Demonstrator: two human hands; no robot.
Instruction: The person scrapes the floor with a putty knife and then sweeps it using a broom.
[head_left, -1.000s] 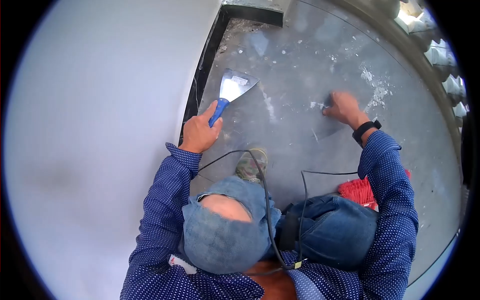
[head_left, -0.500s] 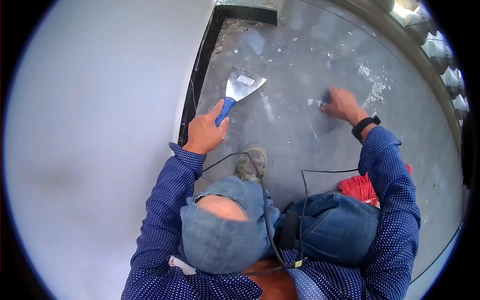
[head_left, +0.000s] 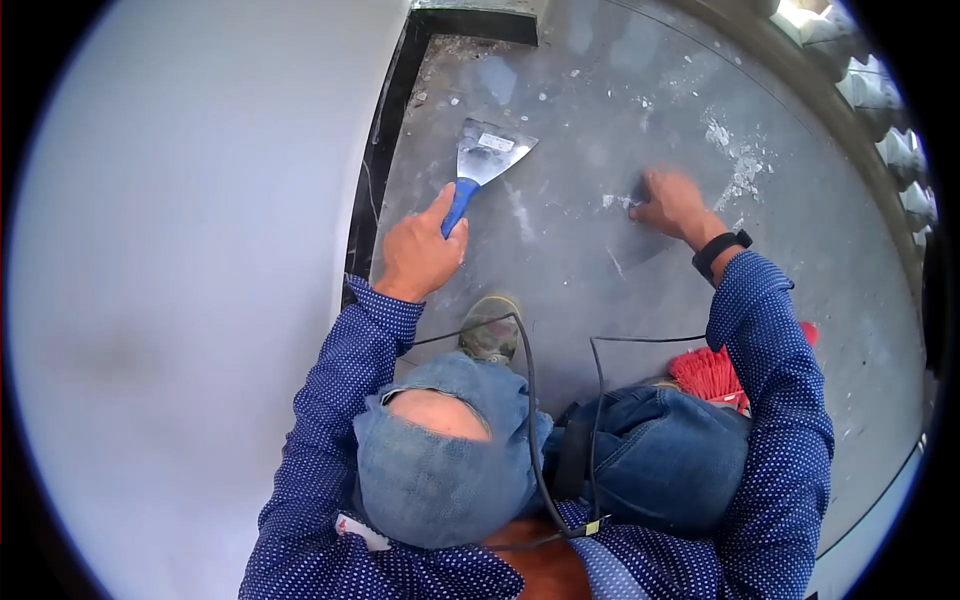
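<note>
My left hand is closed round the blue handle of a putty knife. Its wide metal blade, with a white label, points away from me above the grey floor. My right hand is low over the floor or on it, fingers curled and partly smeared by motion. Something dark and greyish shows by its fingertips, too blurred to name. White flakes lie just left of those fingers, and a larger scatter of white debris lies to the right.
A white wall with a black baseboard runs along the left. White balusters stand at the upper right. A red-bristled brush lies beside my right leg. A black cable hangs across my lap.
The putty knife has tipped slightly to the right and upward in my left hand. My right hand has shifted a little over the floor. The whole view has moved slightly.
</note>
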